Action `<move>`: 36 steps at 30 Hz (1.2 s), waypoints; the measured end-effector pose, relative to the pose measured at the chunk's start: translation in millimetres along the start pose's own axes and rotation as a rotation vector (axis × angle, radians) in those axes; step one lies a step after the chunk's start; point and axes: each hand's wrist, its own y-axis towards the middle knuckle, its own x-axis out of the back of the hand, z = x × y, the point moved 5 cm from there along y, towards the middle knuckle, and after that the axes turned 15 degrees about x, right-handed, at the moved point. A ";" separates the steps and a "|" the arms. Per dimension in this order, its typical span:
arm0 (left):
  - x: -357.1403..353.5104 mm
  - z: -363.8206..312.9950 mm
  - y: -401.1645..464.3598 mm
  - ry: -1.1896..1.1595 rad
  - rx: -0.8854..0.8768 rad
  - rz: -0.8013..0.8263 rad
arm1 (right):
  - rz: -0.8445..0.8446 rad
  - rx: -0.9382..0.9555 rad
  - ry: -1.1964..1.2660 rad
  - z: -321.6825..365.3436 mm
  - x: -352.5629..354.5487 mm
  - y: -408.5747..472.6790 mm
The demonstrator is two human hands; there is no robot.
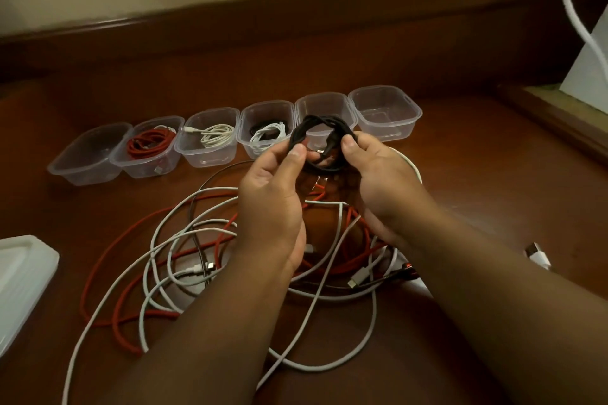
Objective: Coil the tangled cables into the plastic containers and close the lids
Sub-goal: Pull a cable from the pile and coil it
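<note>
Both hands hold a coiled black cable (pixel 320 124) in the air in front of a row of clear plastic containers. My left hand (pixel 274 194) pinches the coil's left side and my right hand (pixel 381 181) pinches its right side. In the row, the far-left container (pixel 84 154) is empty, the second (pixel 148 148) holds a red cable, the third (pixel 209 138) a white cable, the fourth (pixel 266 128) a black and a white cable. The fifth container (pixel 324 105) sits right behind the coil. The sixth (pixel 385 112) is empty. A tangle of red and white cables (pixel 184 240) lies under my arms.
A stack of translucent lids (pixel 19 286) sits at the left edge of the brown wooden table (pixel 460 174). A white USB plug (pixel 538 255) lies to the right of my right arm. A white cord (pixel 572 10) hangs at the upper right beside a white object.
</note>
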 end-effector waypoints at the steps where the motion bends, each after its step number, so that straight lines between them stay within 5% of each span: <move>1: 0.2 1.1 1.3 -0.002 0.008 0.001 | -0.008 -0.011 0.027 -1.9 -0.1 0.0; 18: -8.7 17.3 7.9 0.071 0.078 0.027 | -0.024 -0.144 0.175 -4.7 -4.3 -1.3; 23: 5.9 12.2 14.5 0.189 0.010 -0.131 | 0.101 -0.168 0.007 0.4 -7.8 -3.9; 29: 8.3 0.4 14.1 0.387 -0.179 -0.137 | 0.389 0.119 -0.589 15.3 -11.4 -7.3; 36: 5.3 -3.8 12.6 0.463 -0.158 -0.064 | 0.412 -0.048 -0.368 6.6 -6.0 -2.6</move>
